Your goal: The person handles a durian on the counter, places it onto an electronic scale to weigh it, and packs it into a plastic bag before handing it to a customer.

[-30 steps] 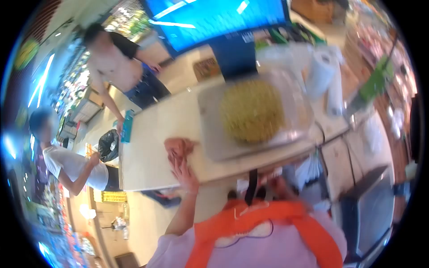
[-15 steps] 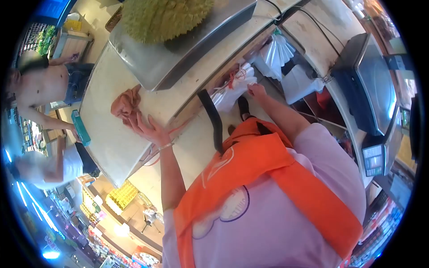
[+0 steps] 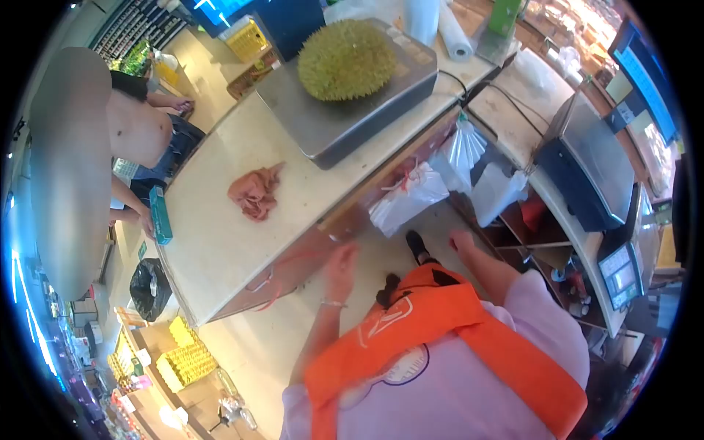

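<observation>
My left hand is in the air beside the counter's front side, smeared by motion, so its fingers are hard to read. On the other side of my body my right hand hangs with the fingers curled in, and nothing shows in it. It is below the white plastic bags that hang from the counter. A crumpled brownish-pink cloth lies on the countertop, apart from both hands. Farther back, a spiky green-yellow durian rests on a metal platform scale.
Across the counter, a person's hand touches a teal box at the edge. To my right stands a second scale with a display. A black bag and yellow trays are at the left.
My left hand has left the cloth and drawn back off the countertop. My right hand has moved away from the hanging bags. The view has shifted, showing the whole durian and more of the counter.
</observation>
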